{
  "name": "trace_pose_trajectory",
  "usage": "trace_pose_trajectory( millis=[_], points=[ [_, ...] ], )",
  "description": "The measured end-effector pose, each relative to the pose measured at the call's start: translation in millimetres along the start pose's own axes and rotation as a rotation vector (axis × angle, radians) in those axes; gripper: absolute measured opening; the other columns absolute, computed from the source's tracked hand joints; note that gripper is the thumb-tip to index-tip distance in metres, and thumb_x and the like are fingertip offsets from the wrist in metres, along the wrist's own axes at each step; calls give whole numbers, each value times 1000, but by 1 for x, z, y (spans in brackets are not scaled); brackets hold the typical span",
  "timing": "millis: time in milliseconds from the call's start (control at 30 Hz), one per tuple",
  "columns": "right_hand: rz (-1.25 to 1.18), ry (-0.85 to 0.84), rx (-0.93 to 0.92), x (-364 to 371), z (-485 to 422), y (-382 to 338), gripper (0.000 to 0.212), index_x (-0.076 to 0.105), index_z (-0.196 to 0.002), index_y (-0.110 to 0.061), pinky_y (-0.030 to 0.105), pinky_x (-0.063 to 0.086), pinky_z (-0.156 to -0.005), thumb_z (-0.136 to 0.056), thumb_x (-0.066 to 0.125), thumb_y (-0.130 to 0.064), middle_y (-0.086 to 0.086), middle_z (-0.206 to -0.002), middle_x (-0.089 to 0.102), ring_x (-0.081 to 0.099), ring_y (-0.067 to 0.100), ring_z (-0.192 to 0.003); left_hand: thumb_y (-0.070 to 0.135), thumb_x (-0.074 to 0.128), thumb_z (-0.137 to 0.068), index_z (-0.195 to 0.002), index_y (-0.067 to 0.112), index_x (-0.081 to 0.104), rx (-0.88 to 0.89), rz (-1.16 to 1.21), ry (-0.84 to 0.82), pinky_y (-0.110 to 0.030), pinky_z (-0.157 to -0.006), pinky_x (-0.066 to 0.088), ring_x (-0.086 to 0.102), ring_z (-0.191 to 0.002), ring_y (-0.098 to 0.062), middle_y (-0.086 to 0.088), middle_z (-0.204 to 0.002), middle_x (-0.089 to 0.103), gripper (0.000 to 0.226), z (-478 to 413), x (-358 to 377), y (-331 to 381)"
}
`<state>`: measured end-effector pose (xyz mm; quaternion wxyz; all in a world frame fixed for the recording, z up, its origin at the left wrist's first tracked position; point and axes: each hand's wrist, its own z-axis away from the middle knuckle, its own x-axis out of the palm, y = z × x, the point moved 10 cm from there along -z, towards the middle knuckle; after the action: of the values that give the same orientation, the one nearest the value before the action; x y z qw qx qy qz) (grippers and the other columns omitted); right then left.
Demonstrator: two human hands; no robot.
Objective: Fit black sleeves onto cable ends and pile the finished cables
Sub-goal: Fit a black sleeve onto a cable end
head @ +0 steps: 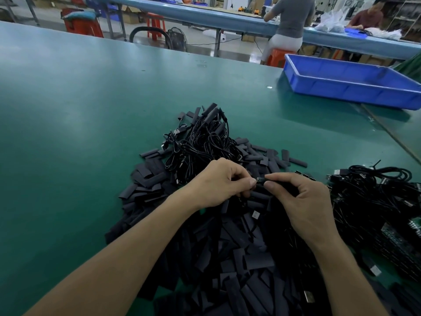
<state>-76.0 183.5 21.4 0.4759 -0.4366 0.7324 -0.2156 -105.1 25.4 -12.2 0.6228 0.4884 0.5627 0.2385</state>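
Both hands meet above a big heap of loose black sleeves [230,252] on the green table. My right hand [300,201] pinches a black sleeve [281,187] between thumb and forefinger. A small cable end [260,180] pokes out between the two hands, and my left hand [218,182] pinches it with curled fingers. Behind the hands lies a tangled pile of black cables [200,142] with sleeves on their ends. Another bundle of black cables [373,190] lies to the right.
A blue plastic tray [348,87] stands at the back right of the green table [79,110]. Dark circuit boards [401,238] lie at the right edge. Two people sit at a long bench behind, with red stools and boxes on the floor.
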Motion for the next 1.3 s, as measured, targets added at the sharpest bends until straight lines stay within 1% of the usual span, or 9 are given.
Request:
trace_pose_trajectory(
  millis=[67,167,300,467,567,800,900,1167,1300],
  points=[
    [-1,0,-3,0,0,0,23,71,-89,-42,5,46,-75,-83,77,-20,-27,-84,72,67,-7,-86,26,67,-94,-85,15,76,-1,4,5,-43,-73,59,70,-69,-21,6,-72,75,17,0,-1,0],
    [-35,-8,7,1,-1,2,23,71,-87,-43,11,50,-73,-86,76,-21,-26,-85,72,68,-2,-81,27,68,-94,-84,15,76,9,22,13,-36,-62,53,62,-59,-13,6,-69,74,18,0,-2,0],
    [-122,-18,49,1,-3,8,18,73,-88,-37,21,55,-76,-87,75,-19,-18,-83,74,71,4,-80,22,70,-94,-84,11,76,31,89,26,-32,-70,59,67,-64,-10,4,-69,74,16,-1,-1,0],
    [-163,-37,55,1,-2,5,20,76,-94,-38,18,55,-77,-74,78,-34,-19,-88,75,71,2,-84,23,65,-96,-81,21,74,20,104,-11,-27,-69,57,66,-64,-8,6,-68,73,18,-3,2,-3],
    [-151,-49,53,5,-1,2,25,74,-94,-39,14,54,-74,-69,77,-39,-21,-86,74,71,1,-81,25,65,-96,-81,23,73,-1,107,-21,-32,-70,57,65,-64,-7,8,-67,72,18,-3,4,-5],
    [-82,6,-29,2,1,-5,27,72,-92,-37,5,47,-77,-78,81,-16,-29,-92,71,68,-7,-85,27,67,-95,-84,13,74,-27,121,-6,-29,-64,49,61,-63,-9,7,-65,71,20,-3,5,-7],
    [-116,30,-29,1,1,-4,25,73,-90,-38,6,47,-76,-78,79,-17,-27,-89,73,69,-5,-84,28,67,-95,-80,16,74,-11,129,4,-17,-60,47,60,-58,-4,8,-62,70,20,-2,5,-6],
    [-137,-19,-10,4,-1,-5,23,73,-92,-37,9,50,-77,-73,79,-27,-25,-91,73,70,-2,-84,28,65,-97,-84,11,75,5,102,-6,-13,-54,43,55,-53,1,9,-62,70,24,-2,8,-4],
    [-96,-41,-33,8,-1,-8,28,71,-91,-38,8,49,-77,-76,81,-17,-29,-89,72,69,-5,-84,27,64,-98,-87,12,75,-10,106,-47,-15,-53,41,54,-53,-1,10,-63,70,21,-1,10,-3]
  ],
)
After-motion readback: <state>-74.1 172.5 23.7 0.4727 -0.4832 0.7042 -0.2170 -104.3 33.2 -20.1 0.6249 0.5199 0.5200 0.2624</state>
